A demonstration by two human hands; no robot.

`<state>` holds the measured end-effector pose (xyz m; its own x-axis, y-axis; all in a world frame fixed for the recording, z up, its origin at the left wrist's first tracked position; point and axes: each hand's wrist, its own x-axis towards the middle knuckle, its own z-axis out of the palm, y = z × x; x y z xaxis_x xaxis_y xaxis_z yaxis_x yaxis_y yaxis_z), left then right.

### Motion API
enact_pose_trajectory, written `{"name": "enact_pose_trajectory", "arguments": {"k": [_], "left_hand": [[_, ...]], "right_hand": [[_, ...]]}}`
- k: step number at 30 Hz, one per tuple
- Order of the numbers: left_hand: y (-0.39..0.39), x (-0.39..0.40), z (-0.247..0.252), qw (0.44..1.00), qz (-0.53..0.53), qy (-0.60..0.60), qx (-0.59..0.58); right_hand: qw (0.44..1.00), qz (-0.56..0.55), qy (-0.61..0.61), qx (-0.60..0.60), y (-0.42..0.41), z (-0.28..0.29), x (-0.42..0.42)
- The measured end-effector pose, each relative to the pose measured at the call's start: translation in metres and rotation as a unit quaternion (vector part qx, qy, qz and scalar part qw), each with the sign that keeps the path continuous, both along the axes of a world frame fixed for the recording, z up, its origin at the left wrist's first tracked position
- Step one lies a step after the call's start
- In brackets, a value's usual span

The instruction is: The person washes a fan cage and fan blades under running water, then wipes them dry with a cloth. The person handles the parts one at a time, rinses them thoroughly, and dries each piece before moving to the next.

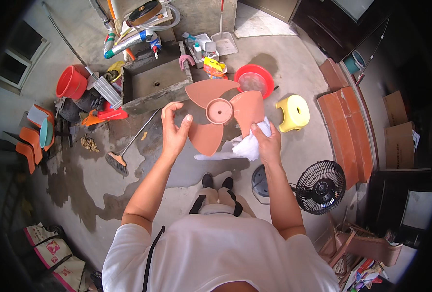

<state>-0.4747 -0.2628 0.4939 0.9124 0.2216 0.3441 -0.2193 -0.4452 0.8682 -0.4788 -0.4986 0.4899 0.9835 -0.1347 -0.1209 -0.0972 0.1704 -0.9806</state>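
An orange-pink plastic fan blade (pixel 219 111) with three wings and a round hub is held up in front of me. My right hand (pixel 269 142) pinches its right wing through a white cloth (pixel 250 146), part of which hangs below the fingers. My left hand (pixel 175 131) is at the blade's left side, thumb and curled fingers apart and nothing between them. Its thumb tip lies close to the lower left wing; whether they touch is unclear. Right of my legs stands the black fan (pixel 321 187) with its round rear grille bare and its base (pixel 261 180) on the floor.
A concrete sink (pixel 157 78) stands ahead, near a red basin (pixel 254 81) of water and a yellow stool (pixel 294 113). Tiled steps (pixel 343 135) border the right. A broom (pixel 117 162) lies on the partly wet floor; a red bucket (pixel 71 82) is at the left.
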Motion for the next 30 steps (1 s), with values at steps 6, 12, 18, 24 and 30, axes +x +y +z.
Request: {"name": "enact_pose_trajectory", "arguments": {"k": [6, 12, 18, 24, 30], "left_hand": [[0.016, 0.016, 0.004, 0.848, -0.341, 0.323, -0.244], [-0.002, 0.009, 0.009, 0.854, -0.312, 0.286, -0.303], [-0.022, -0.006, 0.011, 0.875, -0.291, 0.268, -0.278], [-0.037, -0.007, 0.034, 0.893, -0.258, 0.242, -0.278], [-0.04, -0.003, 0.039, 0.905, -0.274, 0.234, -0.225]], "right_hand": [[0.996, 0.083, 0.009, -0.024, 0.004, 0.015, -0.006], [0.97, 0.034, -0.047, -0.238, -0.015, 0.026, 0.002], [0.87, 0.079, -0.312, -0.373, 0.005, 0.058, 0.006], [0.822, 0.213, -0.26, -0.46, 0.003, 0.041, 0.008], [0.922, 0.122, -0.194, -0.313, -0.013, 0.043, -0.001]]}}
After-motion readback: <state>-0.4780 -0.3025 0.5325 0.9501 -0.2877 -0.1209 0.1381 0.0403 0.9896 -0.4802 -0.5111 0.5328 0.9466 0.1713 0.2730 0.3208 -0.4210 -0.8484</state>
